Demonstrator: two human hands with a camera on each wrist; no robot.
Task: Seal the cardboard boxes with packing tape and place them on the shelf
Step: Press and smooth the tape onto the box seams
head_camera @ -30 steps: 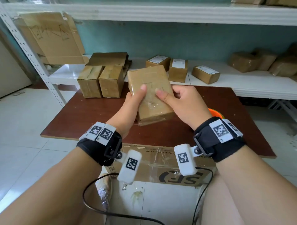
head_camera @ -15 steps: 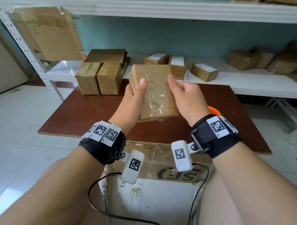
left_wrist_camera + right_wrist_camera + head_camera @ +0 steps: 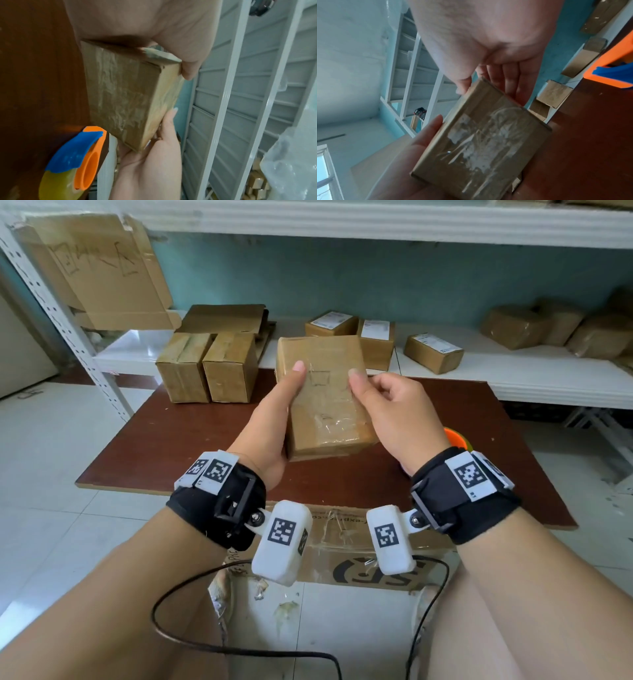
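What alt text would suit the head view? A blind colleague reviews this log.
Two hands, left hand and right hand, hold a tape-wrapped cardboard box above a brown table. Behind, more boxes and labelled parcels sit near a white shelf.

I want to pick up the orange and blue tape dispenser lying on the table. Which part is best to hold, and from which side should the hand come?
Probably grip the tape dispenser across its orange ring, from above. It lies on the brown table near the right edge, behind the right hand, which now holds the box with the left hand. The blue blade guard faces up, so avoid that end.
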